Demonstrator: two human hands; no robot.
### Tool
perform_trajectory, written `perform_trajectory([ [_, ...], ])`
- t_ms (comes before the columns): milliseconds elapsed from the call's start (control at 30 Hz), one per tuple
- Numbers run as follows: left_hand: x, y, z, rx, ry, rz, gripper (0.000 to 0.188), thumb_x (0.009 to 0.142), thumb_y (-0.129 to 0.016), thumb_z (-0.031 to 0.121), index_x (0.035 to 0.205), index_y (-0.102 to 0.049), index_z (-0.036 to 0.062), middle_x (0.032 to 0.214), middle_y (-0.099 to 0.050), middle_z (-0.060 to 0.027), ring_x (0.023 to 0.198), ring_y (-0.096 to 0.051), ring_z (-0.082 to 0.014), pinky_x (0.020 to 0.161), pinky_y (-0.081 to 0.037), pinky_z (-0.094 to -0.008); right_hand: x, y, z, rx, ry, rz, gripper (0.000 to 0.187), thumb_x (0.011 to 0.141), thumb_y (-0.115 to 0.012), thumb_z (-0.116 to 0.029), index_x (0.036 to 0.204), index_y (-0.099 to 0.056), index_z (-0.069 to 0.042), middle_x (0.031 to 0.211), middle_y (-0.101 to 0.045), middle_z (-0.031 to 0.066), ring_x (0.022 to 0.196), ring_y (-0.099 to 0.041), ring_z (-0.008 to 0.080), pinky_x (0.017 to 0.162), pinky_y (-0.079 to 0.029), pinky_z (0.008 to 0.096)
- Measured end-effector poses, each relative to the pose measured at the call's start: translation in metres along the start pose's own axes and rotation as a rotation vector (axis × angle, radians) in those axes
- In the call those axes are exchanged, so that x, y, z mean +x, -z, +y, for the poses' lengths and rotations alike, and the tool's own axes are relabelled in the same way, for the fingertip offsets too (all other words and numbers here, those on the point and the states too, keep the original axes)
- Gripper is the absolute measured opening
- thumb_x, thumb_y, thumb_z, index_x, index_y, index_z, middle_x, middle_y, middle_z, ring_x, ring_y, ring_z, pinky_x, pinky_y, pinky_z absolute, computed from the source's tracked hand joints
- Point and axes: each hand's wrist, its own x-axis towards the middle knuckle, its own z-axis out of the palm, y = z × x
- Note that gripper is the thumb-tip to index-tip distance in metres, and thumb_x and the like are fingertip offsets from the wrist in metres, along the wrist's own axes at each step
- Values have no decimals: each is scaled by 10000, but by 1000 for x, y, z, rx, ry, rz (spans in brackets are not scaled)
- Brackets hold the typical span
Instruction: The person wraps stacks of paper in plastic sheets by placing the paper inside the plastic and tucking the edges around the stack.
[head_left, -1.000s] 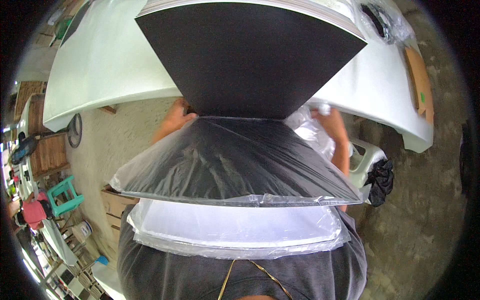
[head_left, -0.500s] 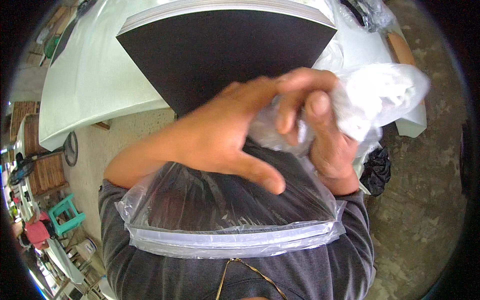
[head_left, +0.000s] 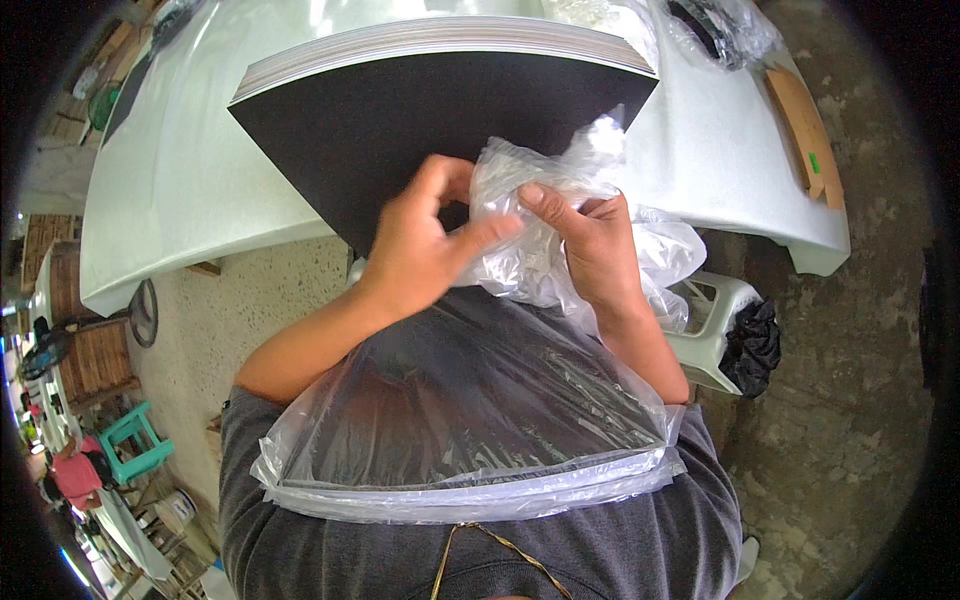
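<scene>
Both of my hands are at a bunched clear plastic bag (head_left: 515, 265) in front of my chest. My right hand (head_left: 600, 245) grips it, thumb pressed on top. My left hand (head_left: 405, 235), slightly blurred, curls round its left side, with the thumb across the front and the fingertips partly hidden behind the film. Just beyond stands a thick stack of sheets (head_left: 340, 130) with a black face and pale edges, tilted. A dark flat bundle (head_left: 470, 400) wrapped in clear plastic rests against my torso, below my forearms.
A large white curved surface (head_left: 180, 190) spreads behind the stack. On its right lie a cardboard piece (head_left: 800, 130) and plastic-wrapped items (head_left: 725, 35). A white stool (head_left: 705, 320) with a black bag (head_left: 752, 345) stands at right. Far left are a green stool (head_left: 135, 440) and a person in pink (head_left: 75, 475).
My hands have uncrossed: the left has drawn back to the left, and the right has swung inward, bringing the bunched plastic bag from the right to the middle. The white stool has come into view.
</scene>
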Motion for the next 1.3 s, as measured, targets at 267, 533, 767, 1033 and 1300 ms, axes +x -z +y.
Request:
perform_trajectory([
  [267,0,15,8,-272,157,-19,170,841,-546,153,883,-570,-10,706,-578,-27,666,-521,-70,621,-421,-205,-1,0,15,156,-56,11,304,730,-658,-86,990,-527,1,833,-576,55,741,-527,105,662,-421,238],
  [533,-4,13,12,-152,81,-76,154,795,-604,131,841,-579,-14,743,-593,-59,690,-531,-69,603,-428,-220,-7,-1,15,253,-129,-42,306,717,-654,-58,980,-507,-4,868,-561,60,795,-527,134,710,-418,265],
  [767,-3,10,20,-194,4,45,144,793,-606,145,759,-598,5,651,-585,-43,651,-529,-64,540,-392,-223,-9,-9,10,273,-138,-2,231,725,-652,-62,919,-534,-14,855,-546,42,800,-516,128,707,-411,264],
  [1033,1,19,8,175,-211,2,144,810,-578,149,759,-596,15,688,-600,-57,641,-536,-99,609,-394,-221,-10,-7,15,364,-119,-46,366,709,-692,-247,936,-522,-16,854,-518,48,781,-491,128,696,-410,261],
  [1300,-4,29,21,-513,326,-351,219,887,-453,226,836,-560,42,707,-576,-31,670,-526,-100,631,-430,-261,-19,12,-11,-328,23,-236,306,713,-648,-242,857,-587,22,699,-561,56,633,-523,141,588,-431,288],
])
